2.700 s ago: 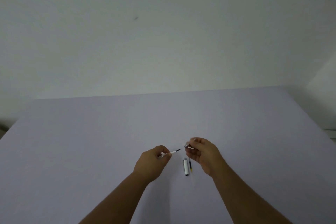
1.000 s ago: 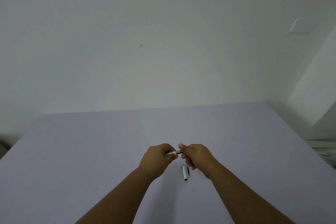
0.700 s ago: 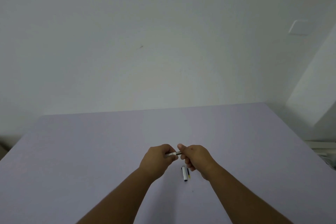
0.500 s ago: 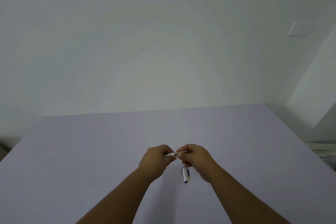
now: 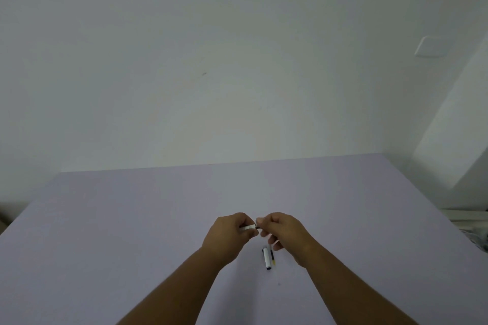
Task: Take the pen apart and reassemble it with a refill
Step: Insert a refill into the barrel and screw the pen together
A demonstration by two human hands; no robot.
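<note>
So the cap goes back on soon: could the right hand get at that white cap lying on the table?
Probably yes. The white cap lies in the open just below the right hand, nothing over it, but that hand is gripping the pen with the left hand.

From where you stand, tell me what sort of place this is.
Probably a plain indoor room set up as a bare work desk: a lavender tabletop pushed against a blank white wall, a wall switch plate on it, and only pen parts laid out.
</note>
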